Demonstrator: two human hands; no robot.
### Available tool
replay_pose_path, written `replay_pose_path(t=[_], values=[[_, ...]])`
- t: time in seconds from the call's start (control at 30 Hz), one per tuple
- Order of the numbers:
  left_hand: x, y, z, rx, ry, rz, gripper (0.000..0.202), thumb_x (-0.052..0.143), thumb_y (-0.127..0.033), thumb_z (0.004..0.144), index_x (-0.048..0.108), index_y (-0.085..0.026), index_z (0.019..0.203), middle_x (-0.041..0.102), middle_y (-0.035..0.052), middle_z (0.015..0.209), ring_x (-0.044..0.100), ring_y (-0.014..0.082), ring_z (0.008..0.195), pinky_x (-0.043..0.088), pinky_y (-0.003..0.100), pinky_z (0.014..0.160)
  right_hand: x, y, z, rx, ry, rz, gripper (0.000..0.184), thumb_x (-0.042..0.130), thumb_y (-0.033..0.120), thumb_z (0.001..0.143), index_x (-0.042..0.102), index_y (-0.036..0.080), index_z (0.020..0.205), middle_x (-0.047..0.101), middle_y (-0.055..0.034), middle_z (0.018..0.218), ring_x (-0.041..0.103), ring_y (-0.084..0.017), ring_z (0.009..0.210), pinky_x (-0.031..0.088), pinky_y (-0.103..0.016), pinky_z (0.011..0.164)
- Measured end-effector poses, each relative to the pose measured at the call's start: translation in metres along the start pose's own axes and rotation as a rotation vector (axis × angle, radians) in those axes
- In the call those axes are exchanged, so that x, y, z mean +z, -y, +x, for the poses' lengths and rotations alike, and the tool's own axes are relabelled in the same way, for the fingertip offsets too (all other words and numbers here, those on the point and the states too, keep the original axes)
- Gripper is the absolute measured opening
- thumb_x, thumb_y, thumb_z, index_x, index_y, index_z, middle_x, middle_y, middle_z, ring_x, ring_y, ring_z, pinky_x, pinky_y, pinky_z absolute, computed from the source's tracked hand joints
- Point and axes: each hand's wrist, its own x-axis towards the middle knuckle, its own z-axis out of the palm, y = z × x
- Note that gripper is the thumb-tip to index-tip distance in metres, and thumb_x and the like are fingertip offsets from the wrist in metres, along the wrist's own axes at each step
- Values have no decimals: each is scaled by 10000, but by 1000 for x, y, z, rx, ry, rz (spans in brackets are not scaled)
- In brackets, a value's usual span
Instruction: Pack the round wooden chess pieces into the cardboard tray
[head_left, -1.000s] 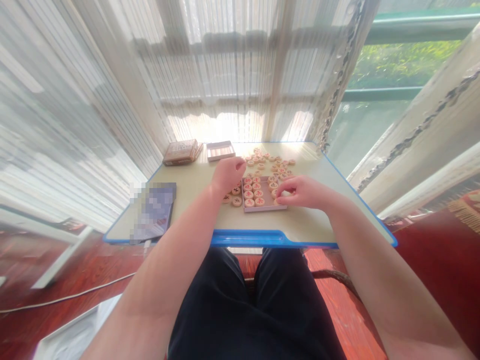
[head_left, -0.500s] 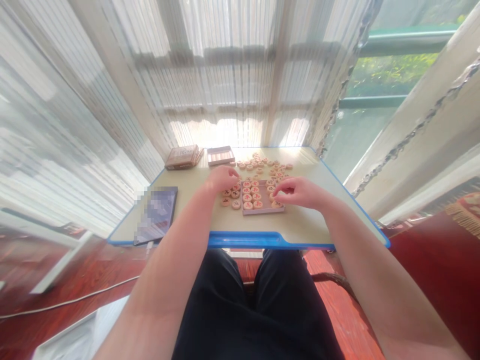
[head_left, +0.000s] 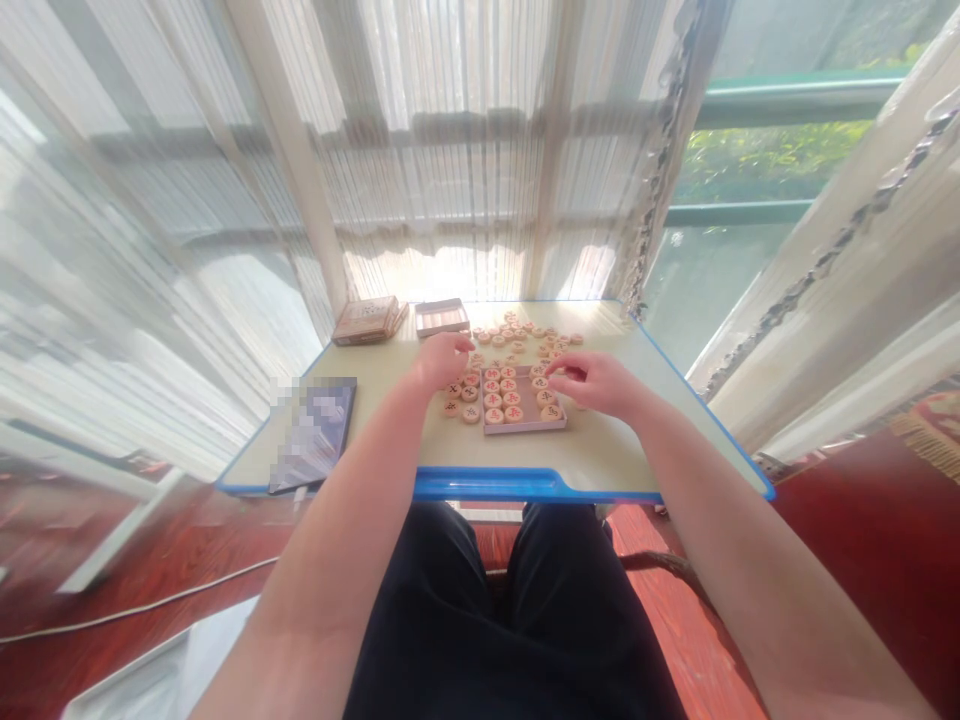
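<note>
A shallow pink tray point(head_left: 525, 427) lies on the beige table point(head_left: 600, 455) and holds round wooden chess discs with red and black marks in rows. My left hand point(head_left: 442, 358) rests curled over loose discs point(head_left: 459, 396) left of the tray, fingers bent; what it holds, if anything, is hidden. My right hand point(head_left: 596, 383) hovers over the tray's right side, thumb and fingers pinched close above a disc point(head_left: 551, 411). More loose discs point(head_left: 525, 332) lie scattered behind the tray.
A second tray point(head_left: 441, 315) and a brown box point(head_left: 366, 320) sit at the table's far edge. A dark flat device point(head_left: 313, 432) lies at the left. Sheer curtains hang behind; a window shows at right. The table has a blue rim point(head_left: 487, 486).
My left hand has drawn back from the far discs toward those left of the tray. My right hand has lifted from the tray's front right corner to its upper right side.
</note>
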Motion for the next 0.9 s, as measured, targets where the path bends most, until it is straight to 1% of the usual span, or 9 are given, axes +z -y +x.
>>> replay_pose_path(t=[0.07,0.13,0.3,0.43,0.6,0.67,0.77,0.83,0.9], values=[[1,-1,0,22,-27,30,265,530,-243,732,719,-212,916,704,43,961,630,207,822,486,287,768,1,-2,1,12,-19,-7,276,561,341,739,679,166,916,372,56,529,388,-105,521,330,-254,564],[3,-3,-1,30,3,87,254,551,-337,742,716,-206,885,704,54,930,625,221,824,478,304,777,3,-5,1,10,-26,-9,300,556,332,742,663,170,970,363,63,534,384,-102,515,330,-252,566],[10,-5,-3,2,35,151,420,556,-496,744,678,-180,992,693,79,924,619,220,789,471,304,740,5,-7,1,4,-34,-15,346,554,328,749,634,168,1045,376,62,554,389,-104,523,339,-250,572],[12,-5,-2,-29,50,122,393,553,-486,764,675,-177,973,690,82,915,619,216,802,464,291,731,4,-8,1,18,-30,-22,342,549,336,754,633,169,1040,369,64,542,391,-106,516,343,-250,570],[10,-6,-3,-76,13,59,430,576,-393,771,588,-183,1147,690,65,947,619,191,796,461,268,700,4,-10,2,15,-24,-43,308,533,347,758,648,170,982,366,65,520,390,-106,501,332,-251,558],[9,-6,-3,-83,-6,89,431,591,-450,750,612,-187,1091,689,71,933,616,200,797,458,275,704,3,-10,2,20,-21,-48,297,532,350,755,654,170,957,361,67,510,381,-104,494,323,-252,553],[8,-5,-2,-104,22,157,380,608,-538,700,669,-188,835,685,86,818,614,225,785,457,293,711,4,-11,2,24,-9,-33,290,538,354,744,661,171,932,369,66,509,381,-102,493,316,-248,547],[8,-4,-2,-122,48,164,338,610,-523,695,667,-195,749,676,80,743,614,226,752,457,298,701,4,-11,2,25,4,-25,281,543,354,736,668,171,910,383,63,508,386,-101,494,316,-245,544],[9,-3,-1,-117,46,152,271,603,-453,706,675,-198,758,678,71,736,614,220,730,458,299,692,4,-11,2,35,10,-27,276,544,352,732,675,170,892,390,60,505,391,-101,493,316,-244,541]])
